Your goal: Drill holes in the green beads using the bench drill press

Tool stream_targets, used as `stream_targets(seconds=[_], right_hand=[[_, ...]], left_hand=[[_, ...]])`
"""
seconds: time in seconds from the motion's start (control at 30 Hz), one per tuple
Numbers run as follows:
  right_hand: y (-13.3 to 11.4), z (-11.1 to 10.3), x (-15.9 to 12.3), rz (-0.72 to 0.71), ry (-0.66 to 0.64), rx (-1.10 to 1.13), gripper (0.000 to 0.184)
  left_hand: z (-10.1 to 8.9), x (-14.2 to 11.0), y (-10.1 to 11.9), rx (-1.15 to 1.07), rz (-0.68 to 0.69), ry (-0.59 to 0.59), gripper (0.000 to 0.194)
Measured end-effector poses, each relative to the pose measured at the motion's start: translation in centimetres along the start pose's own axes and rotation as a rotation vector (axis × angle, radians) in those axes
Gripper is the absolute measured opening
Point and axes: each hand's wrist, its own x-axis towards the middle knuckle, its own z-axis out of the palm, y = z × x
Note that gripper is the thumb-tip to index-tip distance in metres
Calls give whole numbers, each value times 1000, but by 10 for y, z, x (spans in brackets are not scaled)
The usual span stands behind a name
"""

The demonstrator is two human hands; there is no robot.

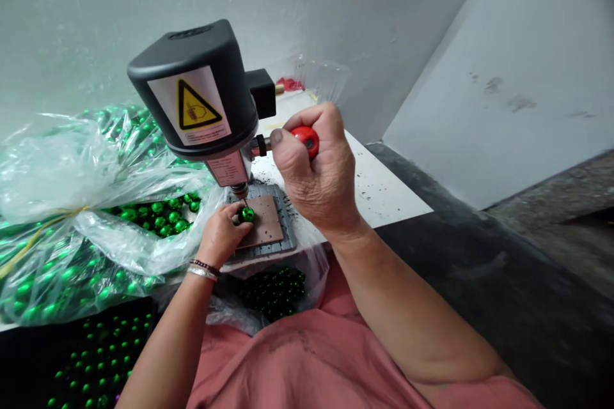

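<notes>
A small black bench drill (199, 92) with a yellow warning label stands on the white table (384, 192). My right hand (316, 172) is closed around the red knob (307, 138) of its feed lever. My left hand (221, 233) pinches a shiny green bead (247, 213) and holds it on the brown plate (263, 223) directly under the drill bit. Bracelets circle my left wrist.
A big clear plastic bag (71, 204) full of green beads lies at the left. A second bag of beads (273, 291) hangs at the table's front edge over my lap. More beads sit in a dark bin (91, 358) at lower left. Grey walls close in behind and to the right.
</notes>
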Motion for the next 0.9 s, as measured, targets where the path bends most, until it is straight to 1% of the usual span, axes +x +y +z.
stream_targets(seconds=[0.13, 0.2, 0.33, 0.5, 0.7, 0.83, 0.9], right_hand=[[1, 0, -1, -7, -3, 0, 23], [0, 0, -1, -11, 2, 9, 21], [-1, 1, 0, -13, 33, 45, 18], [1, 2, -5, -16, 50, 27, 19], [5, 2, -16, -17, 88, -22, 15], [4, 1, -20, 9, 107, -55, 12], [4, 1, -21, -1, 107, -59, 11]], left_hand=[[-1, 3, 1, -11, 6, -29, 46], [-1, 3, -2, -47, -2, -37, 46], [2, 0, -6, -130, 26, -33, 43], [4, -2, -4, -109, -35, -22, 46], [5, 1, -4, -148, -9, -26, 45], [6, 1, -5, -167, 8, -19, 44], [7, 1, -5, -168, -1, -19, 44]])
